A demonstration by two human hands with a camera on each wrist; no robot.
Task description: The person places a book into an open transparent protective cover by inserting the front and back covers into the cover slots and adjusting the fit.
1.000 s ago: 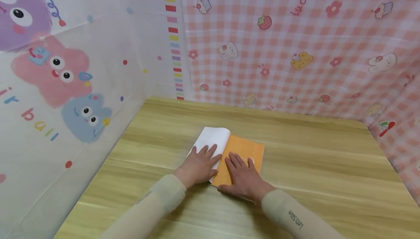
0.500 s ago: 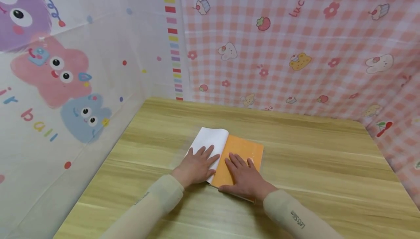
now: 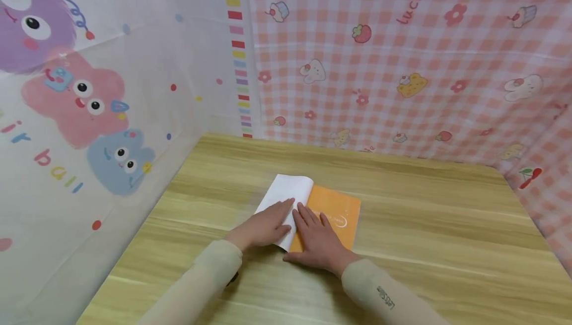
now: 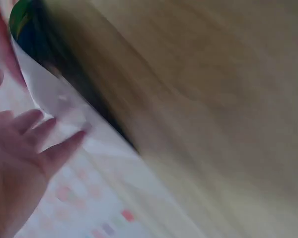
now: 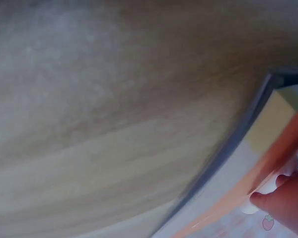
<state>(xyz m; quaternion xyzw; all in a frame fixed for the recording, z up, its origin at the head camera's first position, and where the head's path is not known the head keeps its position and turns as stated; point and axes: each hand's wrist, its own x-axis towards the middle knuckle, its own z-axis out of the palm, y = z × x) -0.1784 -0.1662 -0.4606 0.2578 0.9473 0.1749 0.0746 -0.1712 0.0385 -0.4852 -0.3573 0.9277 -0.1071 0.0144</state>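
Note:
An open book lies on the wooden table, its white left leaf (image 3: 286, 186) curving up toward the fold and its orange right page (image 3: 339, 201) lying flatter. My left hand (image 3: 261, 227) rests on the white leaf with fingers extended toward the fold. On the orange page near the fold, my right hand (image 3: 318, 239) lies with straight fingers, the thumb out at the book's near edge. In the left wrist view the white leaf (image 4: 109, 141) shows a dark, colourful outer side. The right wrist view shows the thick page block (image 5: 248, 153) under the right hand (image 5: 288, 203).
The wooden table (image 3: 424, 216) extends around the book on every side. A white cartoon-print sheet (image 3: 147, 67) hangs along the left, and a pink checked sheet (image 3: 384, 57) hangs at the back and right.
My right hand has slid left to the fold, uncovering white print on the orange page. My left hand has shifted slightly left and tilted, its fingers closer together.

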